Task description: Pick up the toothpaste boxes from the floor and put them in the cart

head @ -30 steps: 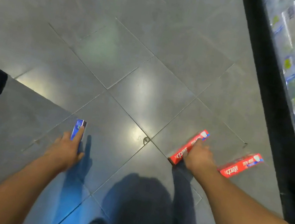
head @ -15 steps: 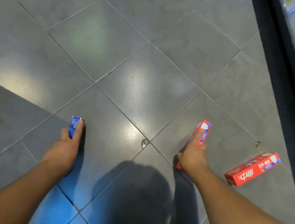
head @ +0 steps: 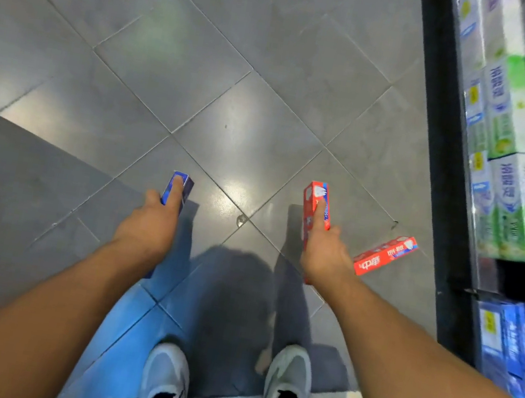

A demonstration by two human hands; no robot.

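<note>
Now | left hand [head: 148, 231] grips blue carton [head: 178, 189] | right hand [head: 324, 257] grips red carton [head: 316, 204]

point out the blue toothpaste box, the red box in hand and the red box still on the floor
blue toothpaste box [head: 178, 189]: head view, far end past the fingers
held red box [head: 316, 195]: head view, top end
floor red box [head: 387, 255]: head view, middle of printed face

Red toothpaste box on the floor [head: 385, 256]: white Chinese characters, brand not legible. Red box in right hand [head: 316, 208]: "150" on its side. Shelf boxes [head: 512, 192]: Chinese lettering, too blurred to read.
</note>
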